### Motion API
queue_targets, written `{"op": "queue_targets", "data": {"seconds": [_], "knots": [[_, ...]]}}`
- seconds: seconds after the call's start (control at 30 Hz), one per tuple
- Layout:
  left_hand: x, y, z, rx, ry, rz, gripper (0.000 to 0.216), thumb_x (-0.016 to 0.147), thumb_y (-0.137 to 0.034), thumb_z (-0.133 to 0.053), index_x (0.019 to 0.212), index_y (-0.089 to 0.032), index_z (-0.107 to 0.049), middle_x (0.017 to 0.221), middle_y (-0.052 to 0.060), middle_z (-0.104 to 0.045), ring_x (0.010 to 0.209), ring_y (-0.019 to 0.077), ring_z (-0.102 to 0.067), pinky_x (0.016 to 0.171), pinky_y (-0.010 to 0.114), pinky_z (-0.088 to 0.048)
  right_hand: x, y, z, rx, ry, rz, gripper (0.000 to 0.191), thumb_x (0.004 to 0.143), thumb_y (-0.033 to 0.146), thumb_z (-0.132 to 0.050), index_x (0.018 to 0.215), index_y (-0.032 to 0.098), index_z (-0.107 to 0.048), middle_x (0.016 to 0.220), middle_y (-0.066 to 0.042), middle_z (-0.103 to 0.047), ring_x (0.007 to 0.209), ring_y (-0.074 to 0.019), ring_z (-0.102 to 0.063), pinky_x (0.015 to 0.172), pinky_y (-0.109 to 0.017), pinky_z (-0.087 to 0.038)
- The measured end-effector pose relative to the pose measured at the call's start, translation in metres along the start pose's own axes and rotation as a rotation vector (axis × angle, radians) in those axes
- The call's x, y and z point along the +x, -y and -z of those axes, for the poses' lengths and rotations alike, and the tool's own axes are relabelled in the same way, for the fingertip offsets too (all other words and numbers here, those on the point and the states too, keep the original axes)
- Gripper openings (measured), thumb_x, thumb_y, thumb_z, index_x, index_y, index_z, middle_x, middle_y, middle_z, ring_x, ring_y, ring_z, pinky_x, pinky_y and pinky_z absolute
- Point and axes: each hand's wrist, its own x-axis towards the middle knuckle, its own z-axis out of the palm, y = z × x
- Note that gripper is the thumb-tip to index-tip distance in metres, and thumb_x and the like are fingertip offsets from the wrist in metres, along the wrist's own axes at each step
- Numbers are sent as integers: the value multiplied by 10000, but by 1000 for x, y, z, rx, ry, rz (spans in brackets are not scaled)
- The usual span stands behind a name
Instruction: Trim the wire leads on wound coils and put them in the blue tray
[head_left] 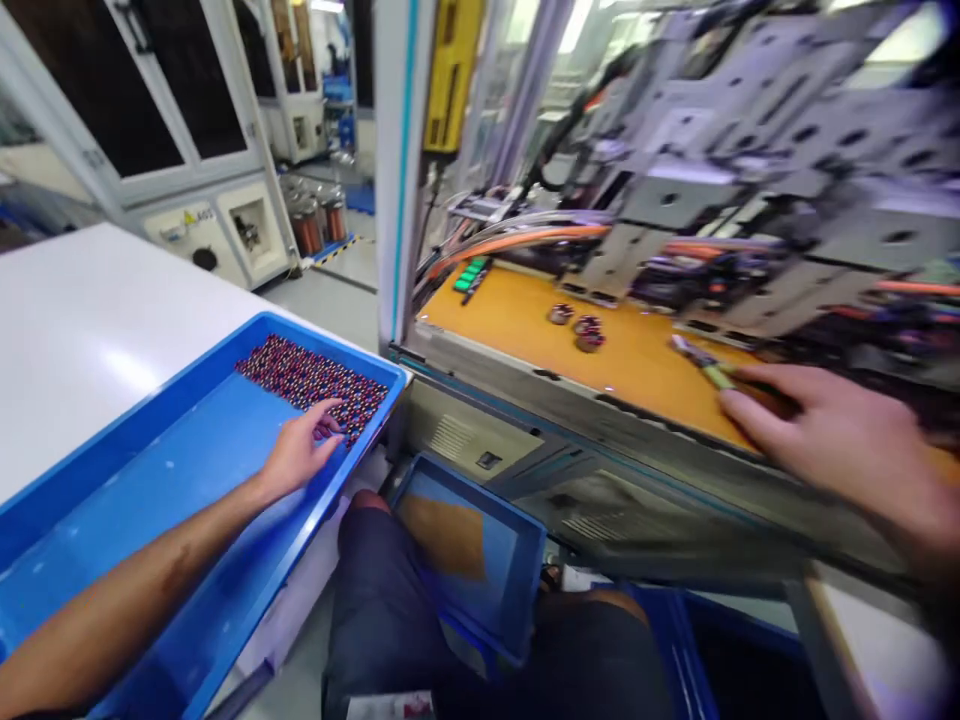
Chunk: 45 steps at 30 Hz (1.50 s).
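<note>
Fingertips (328,412) of the left hand (300,452) are resting on small wound parts (307,375) heaped in the blue tray's (172,375) far right corner. Grip is curling loosely, can't tell if it's pinching one. Better picking singles off the heap's near edge. Right hand (847,450) is lying blurred over a thin tool (701,362) at the orange plate's (525,315) near edge; grip unreadable.

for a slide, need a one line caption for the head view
Left hand on small parts in a blue tray, right hand on the orange bench.
</note>
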Motion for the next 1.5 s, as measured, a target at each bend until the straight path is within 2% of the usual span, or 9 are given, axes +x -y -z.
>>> {"op": "queue_targets", "data": {"seconds": [0.17, 0.33, 0.53, 0.7, 0.97, 1.13, 1.27, 1.37, 1.5], "knots": [[58, -91, 9, 57, -60, -201, 429, 822, -252, -644, 1243, -177, -606, 934, 49, -730, 836, 189, -678, 857, 365, -542, 15, 9, 5, 83, 53, -9, 411, 887, 312, -498, 1164, 66, -677, 1223, -177, -670, 1108, -263, -624, 939, -336, -476], [104, -181, -43, 158, -20, -365, 420, 774, -192, -715, 1185, -172, -634, 976, 70, -740, 940, 210, -690, 929, 380, -528, 17, 13, 8, 231, 32, -30, 377, 904, 343, -508, 1125, 95, -688, 1175, -158, -681, 1097, -273, -617, 967, -351, -447], [149, -225, -114, 121, -92, -286, 584, 699, -250, -807, 1218, -135, -566, 946, 111, -732, 875, 238, -701, 819, 386, -544, 16, 16, 22, 303, 30, -74, 314, 948, 409, -585, 1075, 128, -647, 1126, -92, -656, 1069, -210, -617, 975, -433, -485], [163, -245, -139, -138, -184, -92, 606, 651, -181, -805, 1197, -184, -544, 849, 32, -690, 939, 243, -669, 921, 434, -485, 10, 14, 24, 216, 67, -46, 328, 964, 394, -578, 1167, 138, -612, 1196, -94, -620, 1092, -211, -609, 955, -436, -520], [103, -223, -107, -509, -223, -36, 636, 733, -174, -699, 1309, -175, -431, 990, 51, -652, 700, 121, -664, 771, 329, -571, 10, 10, 20, 366, -43, -33, 303, 946, 368, -599, 1124, 125, -630, 1173, -108, -636, 1097, -222, -608, 985, -449, -495], [59, -217, -99, -695, -245, 18, 573, 731, -164, -692, 1247, -161, -442, 1005, 84, -694, 874, 158, -719, 832, 327, -582, -26, 26, 52, 536, -306, 15, 381, 949, 287, -522, 1251, 63, -588, 1321, -215, -575, 1260, -313, -526, 1080, -492, -426], [-5, -225, -101, -727, -160, -216, 574, 678, -153, -809, 1186, -195, -546, 1038, 71, -715, 940, 164, -710, 832, 289, -586, -108, 53, 101, 730, -459, 489, 370, 932, 302, -592, 1286, 196, -575, 1298, -113, -630, 1153, -238, -629, 966, -407, -537], [-51, -234, -102, -668, -107, -461, 609, 700, -75, -804, 1236, -231, -562, 1061, 40, -706, 863, 117, -709, 795, 241, -599, -160, 68, 119, 660, -394, 698, 263, 949, 206, -557, 1200, 170, -624, 1204, -126, -685, 1077, -220, -665, 877, -344, -555], [-76, -242, -105, -653, -74, -567, 736, 676, -13, -807, 1306, -266, -524, 1047, 11, -703, 888, 126, -716, 766, 225, -621, -192, 71, 109, 695, -74, 631, 216, 963, 183, -488, 917, 204, -698, 761, -39, -697, 659, -155, -624, 616, -292, -477]]}}
